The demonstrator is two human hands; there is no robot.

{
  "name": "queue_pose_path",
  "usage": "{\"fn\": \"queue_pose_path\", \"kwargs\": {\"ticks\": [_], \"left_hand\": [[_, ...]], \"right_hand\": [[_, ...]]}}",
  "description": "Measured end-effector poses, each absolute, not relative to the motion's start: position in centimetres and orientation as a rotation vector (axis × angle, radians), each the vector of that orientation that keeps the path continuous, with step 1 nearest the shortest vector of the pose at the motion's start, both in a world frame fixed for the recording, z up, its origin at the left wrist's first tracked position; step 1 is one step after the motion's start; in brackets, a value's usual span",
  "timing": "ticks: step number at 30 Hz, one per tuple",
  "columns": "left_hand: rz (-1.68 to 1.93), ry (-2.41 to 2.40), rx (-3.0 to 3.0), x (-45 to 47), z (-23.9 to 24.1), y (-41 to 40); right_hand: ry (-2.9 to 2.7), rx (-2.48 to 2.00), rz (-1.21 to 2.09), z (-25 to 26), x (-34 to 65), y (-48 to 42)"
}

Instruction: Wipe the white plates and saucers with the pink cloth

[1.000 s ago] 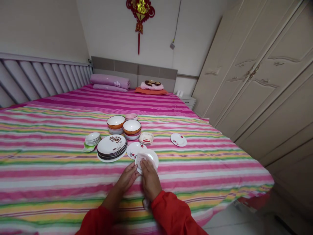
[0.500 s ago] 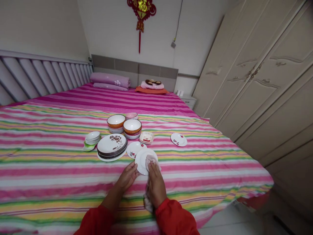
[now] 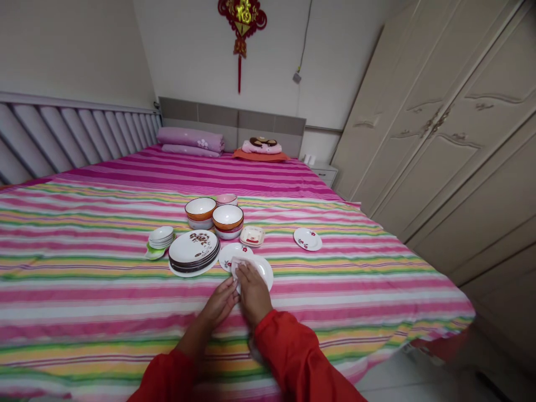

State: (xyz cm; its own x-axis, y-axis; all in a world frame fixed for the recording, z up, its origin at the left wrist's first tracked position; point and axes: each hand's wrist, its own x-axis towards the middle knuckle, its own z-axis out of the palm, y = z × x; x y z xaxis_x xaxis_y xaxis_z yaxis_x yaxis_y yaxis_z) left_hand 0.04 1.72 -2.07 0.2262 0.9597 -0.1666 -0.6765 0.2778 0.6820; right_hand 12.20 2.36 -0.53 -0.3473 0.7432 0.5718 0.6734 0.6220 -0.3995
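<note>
Striped bedspread [image 3: 335, 290], white plate [image 3: 263, 271], cloth [image 3: 239, 267] under right hand [image 3: 253, 296]

A white plate [image 3: 263, 273] lies under a pale cloth [image 3: 238, 267].

Well ahead of and above the left hand [image 3: 218, 304] and right hand [image 3: 253, 296], a red Chinese knot wall hanging [image 3: 242, 22] carries one gold character at its centre, on a red diamond-shaped panel. It looks like a single Chinese character, but it is too small and blurred to read with certainty. No other text, label, brand or number can be read.
</note>
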Motion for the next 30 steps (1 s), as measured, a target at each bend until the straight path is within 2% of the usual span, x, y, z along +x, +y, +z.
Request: {"fn": "queue_pose_path", "kwargs": {"ticks": [5, 13, 21, 30], "left_hand": [[1.163, 0.65, 0.562, -0.1, -1.8, 1.6], [1.158, 0.628, 0.567, -0.1, -2.2, 1.7], [1.207, 0.626, 0.51, -0.3, -2.8, 2.0], [1.209, 0.623, 0.536, -0.4, -2.7, 2.3]], "right_hand": [[-1.944, -1.113, 0.203, 0.0, 13.5, 4.1], [-1.632, -1.121, 0.323, -3.2, 16.6, 1.8], [-1.856, -1.116, 0.057, -4.1, 15.6, -3.1], [-2.178, -1.072, -0.167, -3.4, 12.5, -1.2]]}}
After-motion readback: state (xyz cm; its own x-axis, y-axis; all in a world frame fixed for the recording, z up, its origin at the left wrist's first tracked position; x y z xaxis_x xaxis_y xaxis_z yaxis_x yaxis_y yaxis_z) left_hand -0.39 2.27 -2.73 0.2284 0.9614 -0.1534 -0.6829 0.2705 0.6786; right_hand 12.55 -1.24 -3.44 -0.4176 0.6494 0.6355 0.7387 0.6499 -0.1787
